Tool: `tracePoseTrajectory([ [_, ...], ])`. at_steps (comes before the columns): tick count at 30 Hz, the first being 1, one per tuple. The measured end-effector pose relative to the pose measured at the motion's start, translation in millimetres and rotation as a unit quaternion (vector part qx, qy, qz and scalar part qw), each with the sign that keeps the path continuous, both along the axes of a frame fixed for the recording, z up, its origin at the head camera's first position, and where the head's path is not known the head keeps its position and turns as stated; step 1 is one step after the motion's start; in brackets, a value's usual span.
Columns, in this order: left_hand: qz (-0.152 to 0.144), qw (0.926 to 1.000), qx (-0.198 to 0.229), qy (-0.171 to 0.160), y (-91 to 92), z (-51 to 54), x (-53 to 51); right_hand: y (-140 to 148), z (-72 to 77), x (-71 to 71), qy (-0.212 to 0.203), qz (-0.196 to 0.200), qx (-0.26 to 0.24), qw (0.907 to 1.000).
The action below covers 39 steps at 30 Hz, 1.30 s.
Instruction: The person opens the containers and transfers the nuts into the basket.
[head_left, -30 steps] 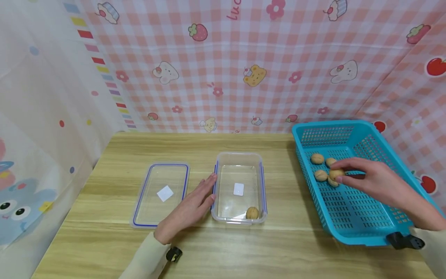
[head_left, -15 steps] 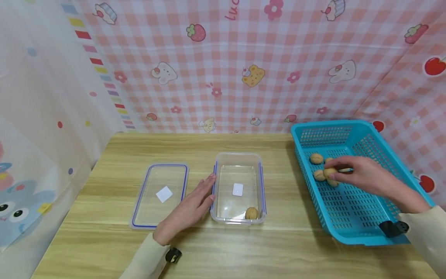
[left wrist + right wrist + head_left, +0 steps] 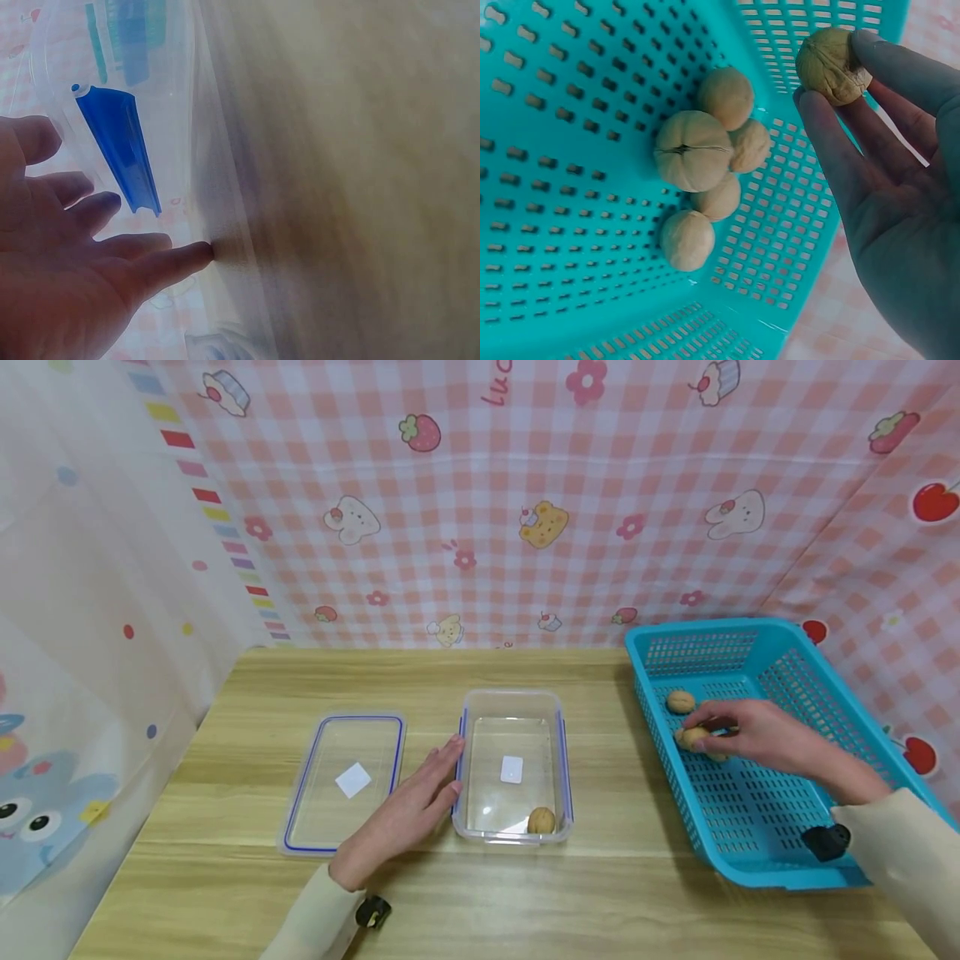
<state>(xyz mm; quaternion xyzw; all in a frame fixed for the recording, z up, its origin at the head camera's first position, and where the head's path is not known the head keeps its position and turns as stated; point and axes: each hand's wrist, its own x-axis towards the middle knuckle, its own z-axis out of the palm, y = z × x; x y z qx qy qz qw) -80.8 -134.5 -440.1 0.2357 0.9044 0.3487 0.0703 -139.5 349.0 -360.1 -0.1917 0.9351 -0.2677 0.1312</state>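
Note:
A walnut (image 3: pixel 832 67) is pinched between the thumb and fingers of my right hand (image 3: pixel 780 739), over the left side of the blue-green basket (image 3: pixel 742 852). Several other walnuts (image 3: pixel 694 150) lie inside that basket, some partly hidden by the hand in the head view. My left hand (image 3: pixel 405 817) lies with extended fingers against the left side of a clear plastic container (image 3: pixel 487 739), near its blue clip (image 3: pixel 124 150). One walnut (image 3: pixel 542 820) sits in the container's front right corner.
A clear lid with a blue seal (image 3: pixel 318 814) lies on the wooden table (image 3: pixel 480 902) left of the container, partly behind my left hand. Patterned cloth (image 3: pixel 487 527) hangs along the table's back and sides.
My right hand has moved left within the basket with the walnut in its fingers, toward the basket's left wall. The left hand keeps its place beside the container.

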Motion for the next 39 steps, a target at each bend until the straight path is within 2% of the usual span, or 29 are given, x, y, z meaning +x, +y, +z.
tracePoseTrajectory([
  [14, 0.001, 1.0000, 0.004, -0.005, -0.2, 0.5, 0.3, 10, -22.3, -3.0, -0.059, 0.030, -0.049, 0.9966],
  [20, 0.001, 1.0000, 0.001, -0.009, -0.2, 0.7, 0.2, 17, -31.2, -6.7, -0.071, 0.050, -0.043, 0.9954],
  [27, 0.000, 1.0000, 0.002, -0.005, -0.4, -1.1, -1.0, 17, -36.6, -9.5, -0.082, 0.042, -0.047, 0.9946],
  [35, 0.000, 1.0000, 0.002, -0.005, -0.7, -1.8, -1.3, 16, -39.5, -12.9, -0.057, 0.038, -0.008, 0.9976],
  [39, 0.001, 1.0000, 0.004, -0.003, -1.3, -2.8, -1.1, 16, -43.0, -14.6, -0.035, 0.054, 0.007, 0.9979],
])
